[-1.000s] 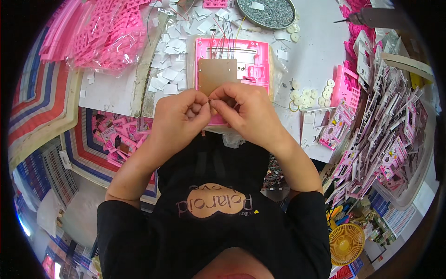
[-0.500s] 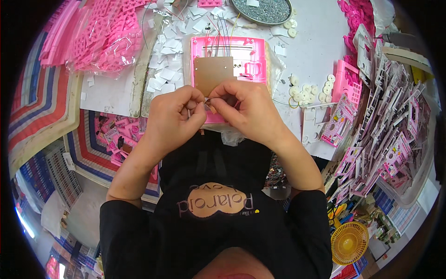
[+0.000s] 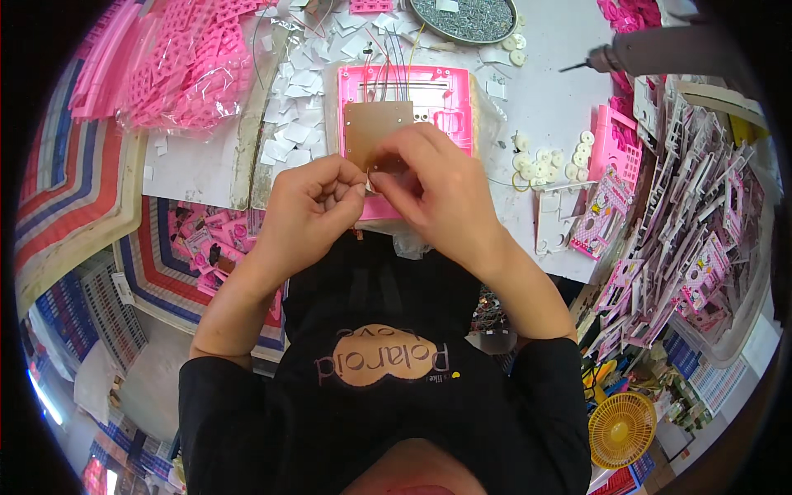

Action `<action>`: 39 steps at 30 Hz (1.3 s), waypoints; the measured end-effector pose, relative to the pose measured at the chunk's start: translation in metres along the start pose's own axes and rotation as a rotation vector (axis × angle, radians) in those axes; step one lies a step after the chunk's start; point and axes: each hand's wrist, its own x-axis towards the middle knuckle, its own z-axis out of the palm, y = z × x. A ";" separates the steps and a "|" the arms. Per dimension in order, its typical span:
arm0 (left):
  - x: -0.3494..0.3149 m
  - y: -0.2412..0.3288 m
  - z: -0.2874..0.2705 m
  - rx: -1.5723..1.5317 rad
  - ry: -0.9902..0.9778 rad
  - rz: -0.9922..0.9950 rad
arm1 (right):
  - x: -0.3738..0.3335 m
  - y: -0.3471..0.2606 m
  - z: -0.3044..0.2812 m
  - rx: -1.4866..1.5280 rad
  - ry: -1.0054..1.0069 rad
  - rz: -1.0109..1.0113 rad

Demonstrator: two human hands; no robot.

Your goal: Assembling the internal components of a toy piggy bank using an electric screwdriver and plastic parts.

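Note:
Over the near edge of a pink plastic casing (image 3: 345, 124), my left hand (image 3: 313, 206) is closed, its thumb and forefinger pinching a small thin white piece (image 3: 368, 183). My right hand (image 3: 441, 190) is beside it, the thumb tip close to that piece and the forefinger curled a little apart from the thumb. Whether the right fingers touch the piece is hard to see. A brown circuit board (image 3: 375, 128) lies in the casing, partly covered by the right fingers. Thin coloured wires (image 3: 396, 62) run from the board's far side.
An electric screwdriver (image 3: 652, 54) hangs at the upper right. A round tray of screws (image 3: 466, 21) stands at the back. White paper pieces (image 3: 295, 107) lie left of the casing, white plastic wheels (image 3: 540, 165) to its right. Pink parts (image 3: 198, 74) and printed panels (image 3: 685, 223) are piled either side.
My right forefinger has lifted away from the thumb, and that hand has shifted slightly up. The left hand is nearly still. The electric screwdriver has come into view at the upper right.

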 end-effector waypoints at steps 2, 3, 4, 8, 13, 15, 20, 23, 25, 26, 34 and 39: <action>0.000 -0.004 0.003 -0.064 0.011 0.029 | -0.006 -0.004 -0.001 -0.034 0.029 -0.028; 0.000 -0.005 0.005 -0.097 0.016 0.045 | -0.010 -0.007 -0.003 0.021 -0.002 0.024; -0.001 -0.004 0.009 -0.019 0.054 0.095 | -0.013 -0.009 -0.004 0.076 -0.034 0.078; -0.005 -0.003 0.025 0.196 0.151 0.264 | -0.022 -0.005 -0.001 0.368 0.023 0.269; 0.001 0.007 0.014 0.222 0.067 0.066 | -0.030 0.007 0.011 0.269 0.214 0.004; 0.010 0.009 0.007 0.147 -0.015 -0.015 | -0.030 0.009 0.013 0.111 0.225 -0.185; 0.032 0.033 -0.009 -0.126 -0.212 -0.392 | -0.032 0.016 0.011 -0.065 0.183 -0.325; 0.036 0.030 -0.017 -0.113 -0.274 -0.360 | -0.029 0.016 0.007 -0.150 0.136 -0.382; 0.034 0.025 -0.018 0.089 -0.262 -0.165 | -0.027 0.019 0.010 -0.142 0.138 -0.414; 0.032 0.023 -0.016 0.246 -0.219 -0.008 | -0.027 0.019 0.010 -0.201 0.119 -0.393; 0.014 0.012 -0.011 0.474 -0.017 0.180 | -0.023 0.018 0.013 -0.353 0.103 -0.351; 0.007 -0.022 0.011 0.274 0.192 0.283 | -0.030 0.013 0.004 -0.372 0.111 -0.326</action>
